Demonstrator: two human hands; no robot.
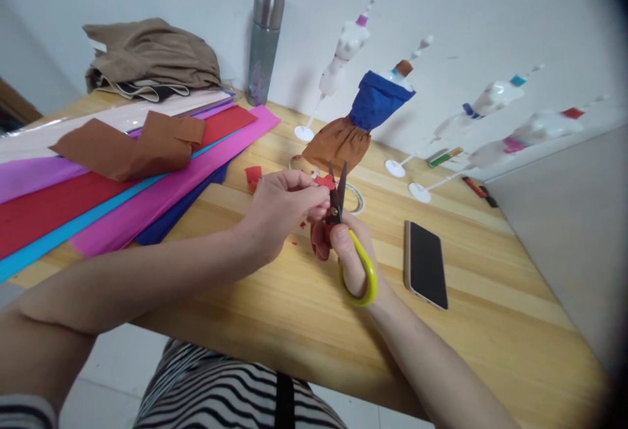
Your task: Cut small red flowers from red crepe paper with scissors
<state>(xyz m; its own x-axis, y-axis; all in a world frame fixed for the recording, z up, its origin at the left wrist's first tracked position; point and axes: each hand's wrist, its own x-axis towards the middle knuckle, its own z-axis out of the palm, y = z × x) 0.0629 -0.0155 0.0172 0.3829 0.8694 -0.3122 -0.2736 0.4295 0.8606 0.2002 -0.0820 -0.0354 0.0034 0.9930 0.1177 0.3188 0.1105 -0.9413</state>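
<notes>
Between the fingertips of my left hand (289, 210) is a small red paper piece (324, 182) with a notched edge. My right hand (350, 252) grips yellow-handled scissors (366, 278), thumb through one loop. Their dark blades point away from me, slightly apart, right beside the red piece. Small red scraps (303, 224) lie on the table below my hands, and a larger red scrap (253, 176) sits left of them. Behind the blades stands a mini dress form dressed in a blue top (380, 99) and a gathered brown skirt (338, 143). A tape roll (360, 200) is partly hidden by my right hand.
Rolled coloured paper sheets (196, 180) with a brown piece (142, 144) cover the left side. Folded cloth (152, 56) and a thermos (265, 43) stand behind. More mini dress forms (350, 40) line the wall. A phone (426, 264) lies at right on the wooden table (495, 324).
</notes>
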